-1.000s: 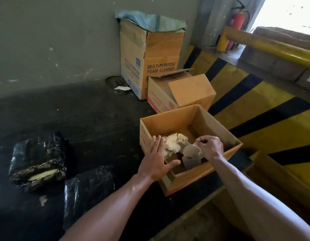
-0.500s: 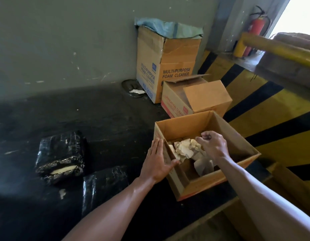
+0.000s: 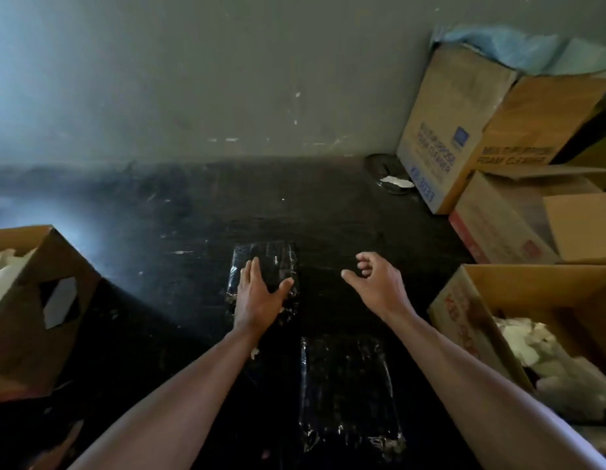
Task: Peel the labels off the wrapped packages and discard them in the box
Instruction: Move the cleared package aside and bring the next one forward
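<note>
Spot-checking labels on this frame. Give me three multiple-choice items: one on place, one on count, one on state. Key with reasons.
1. Where is the left hand?
A. flat on the farther black wrapped package
B. inside the discard box
C. on the foam cleaner carton

2. How many black wrapped packages lie on the dark floor?
A. one
B. two
C. four

3. What is the right hand doing?
A. gripping a peeled label
B. pressing on the nearer package
C. hovering open and empty

Key:
1 A: the left hand lies spread on the farther package.
2 B: only that one and the nearer package show.
3 C: the right hand hangs above the floor with fingers loosely curled, holding nothing, while the discard box with crumpled labels sits to its right.
</note>
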### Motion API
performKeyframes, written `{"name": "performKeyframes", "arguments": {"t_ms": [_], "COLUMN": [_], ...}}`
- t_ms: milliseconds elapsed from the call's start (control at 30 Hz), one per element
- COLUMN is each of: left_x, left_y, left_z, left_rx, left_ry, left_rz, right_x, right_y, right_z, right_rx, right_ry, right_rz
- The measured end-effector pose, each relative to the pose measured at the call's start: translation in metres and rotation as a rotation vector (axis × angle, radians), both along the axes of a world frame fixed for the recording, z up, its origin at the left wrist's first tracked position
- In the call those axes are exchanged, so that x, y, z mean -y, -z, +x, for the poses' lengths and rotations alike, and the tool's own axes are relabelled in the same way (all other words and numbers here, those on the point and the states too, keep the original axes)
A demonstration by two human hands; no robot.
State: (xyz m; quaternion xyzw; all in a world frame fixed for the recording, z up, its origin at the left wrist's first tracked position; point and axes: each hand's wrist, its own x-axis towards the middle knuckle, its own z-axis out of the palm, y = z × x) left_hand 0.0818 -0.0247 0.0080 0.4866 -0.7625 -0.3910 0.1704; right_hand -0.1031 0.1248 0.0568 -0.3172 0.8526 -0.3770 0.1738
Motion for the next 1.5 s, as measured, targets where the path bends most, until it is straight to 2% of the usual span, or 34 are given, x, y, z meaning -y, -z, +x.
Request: {"name": "performKeyframes", "arguments": {"t_ms": [133, 267, 367, 467, 733, 933, 1233, 1500], "left_x": [0.049, 0.082, 0.097, 0.106, 0.112, 0.101, 0.026, -0.022], "left_y": [0.016, 0.031, 0.042, 0.051, 0.063, 0.05, 0.036, 0.038], "left_z": [0.031, 0.047, 0.05, 0.047, 0.043, 0.057, 0.142, 0.2], "left_rx": [-0.046, -0.026, -0.074, -0.089, -0.171, -0.214, -0.249, -0.243], "left_ry": [-0.062, -0.022, 0.115, 0.214, 0.168, 0.166, 0.15, 0.103], "left_rz": [0.123, 0.175, 0.179, 0.295, 0.329, 0.323, 0.322, 0.325], "right_x": [0.061, 0.103, 0.122, 0.133, 0.14, 0.123, 0.053, 0.007], "right_y": [0.037, 0.064, 0.077, 0.09, 0.1, 0.086, 0.077, 0.08], "right_z": [0.036, 0.053, 0.058, 0.061, 0.063, 0.077, 0.158, 0.215], "right_rx": [0.153, 0.254, 0.25, 0.232, 0.24, 0.214, 0.25, 0.195], "right_ry": [-0.095, -0.104, -0.113, -0.077, -0.021, -0.035, -0.058, -0.07], "right_rz": [0.078, 0.141, 0.125, 0.114, 0.055, 0.037, 0.07, 0.079]}}
